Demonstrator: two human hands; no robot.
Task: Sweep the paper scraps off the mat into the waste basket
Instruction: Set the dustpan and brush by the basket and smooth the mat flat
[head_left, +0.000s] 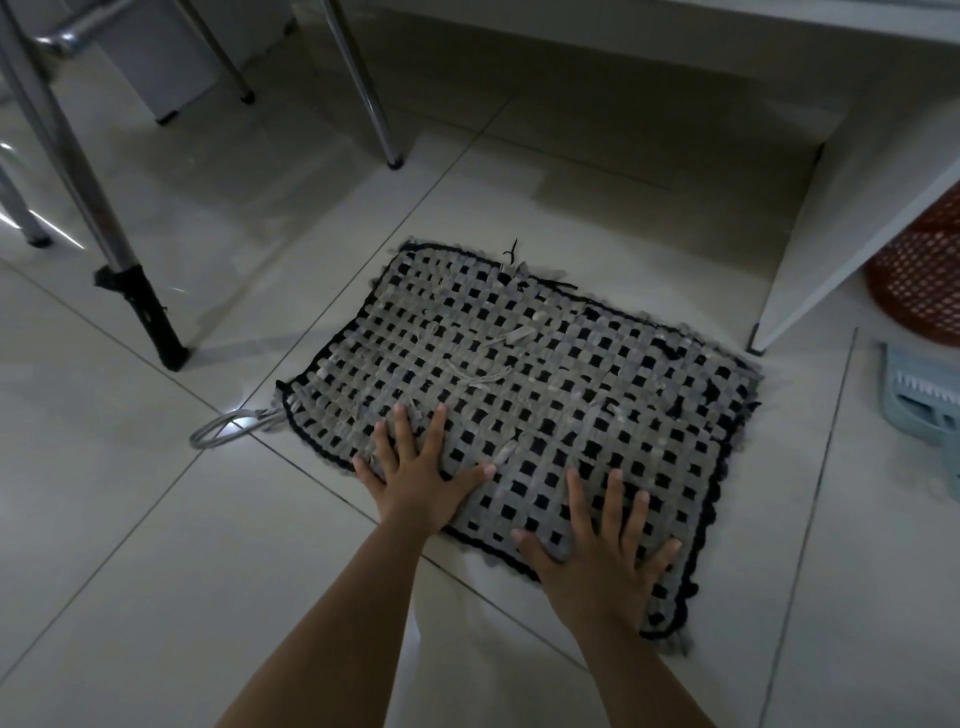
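Grey-and-black woven cloth mat (519, 395): matt, rough, fraying strips at the edges. Pale tiled floor (156, 519): smooth, glossy, reflective. Chrome metal chair legs (363, 78): polished. Orange perforated plastic basket (919, 270). Pale blue plastic dustpan (919, 400), smooth. White desk panel (857, 208), matt.

One mat (545, 374), perhaps four scraps (511, 338)

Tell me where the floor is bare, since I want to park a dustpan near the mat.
Bare tile lies left of the mat, between it and the black-tipped metal leg, and beyond its far edge toward the white desk panel. The right side is crowded: a red basket and a pale blue plastic item.
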